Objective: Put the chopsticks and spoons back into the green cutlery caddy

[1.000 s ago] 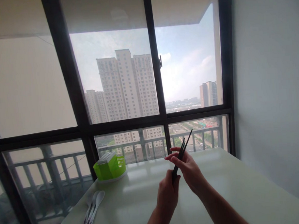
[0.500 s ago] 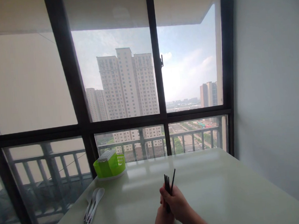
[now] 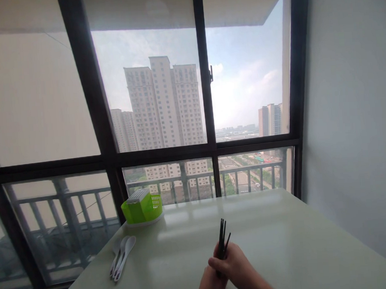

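Note:
A bunch of several dark chopsticks [image 3: 222, 235] stands roughly upright near the front of the pale table, tips pointing up. My right hand [image 3: 235, 264] is closed around the bunch, its thumb lying across the front. Pressed against it from the left, my left hand [image 3: 212, 280] is also closed on the chopsticks, and its fingers are mostly hidden behind the right hand. One chopstick leans out to the right of the others. The lower ends are covered by the hands.
White spoons [image 3: 123, 257] lie together on the table's left side. Behind them, a bright green slotted basket [image 3: 141, 209] stands at the far left corner. The glossy table [image 3: 285, 239] meets a dark-framed window at the back and a wall [image 3: 349, 107] on the right.
The chopsticks have shifted in my hands: the bunch now leans slightly right, and the separate stick pokes up less. The right hand has turned a little. Spoons and basket stay put.

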### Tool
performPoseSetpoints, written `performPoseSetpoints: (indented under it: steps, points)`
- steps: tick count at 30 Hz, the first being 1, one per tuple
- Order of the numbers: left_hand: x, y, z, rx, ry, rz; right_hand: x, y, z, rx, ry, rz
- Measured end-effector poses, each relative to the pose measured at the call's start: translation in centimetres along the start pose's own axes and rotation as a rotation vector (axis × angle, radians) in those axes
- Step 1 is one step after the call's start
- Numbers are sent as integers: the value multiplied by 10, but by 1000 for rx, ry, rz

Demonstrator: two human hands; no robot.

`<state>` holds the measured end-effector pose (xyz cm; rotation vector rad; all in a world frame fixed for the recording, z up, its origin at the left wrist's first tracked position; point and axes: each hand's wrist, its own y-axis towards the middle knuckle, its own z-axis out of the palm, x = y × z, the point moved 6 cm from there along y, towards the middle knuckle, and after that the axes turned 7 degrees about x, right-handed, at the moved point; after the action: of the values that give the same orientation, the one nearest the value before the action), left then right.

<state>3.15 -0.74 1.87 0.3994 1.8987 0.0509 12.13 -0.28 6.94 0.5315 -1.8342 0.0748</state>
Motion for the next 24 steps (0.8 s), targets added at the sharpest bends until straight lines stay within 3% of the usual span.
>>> performPoseSetpoints:
  steps: [2,4,6,8,11,13,19,24]
  points:
    - [-2,-7,6,134,-27,3,-14,-2,-13,31,79,36]
    - [-5,-11,10,215,-33,-9,-29,-1,-42,-37,-29,102]
    - [-10,-11,10,207,-5,14,-44,2,-83,-121,-281,223]
    - [-12,-11,7,158,40,36,-60,4,-119,-104,-511,373]
    - [-8,-10,5,124,131,-4,-79,0,-152,-66,-662,512]
    - [-4,-9,6,138,184,-32,-87,-6,-155,-77,-760,549]
    - [-5,-10,7,138,236,-29,-95,-22,-133,-146,-957,557]
    - [-11,-12,6,132,261,-45,-89,-26,-130,-98,-1063,512]
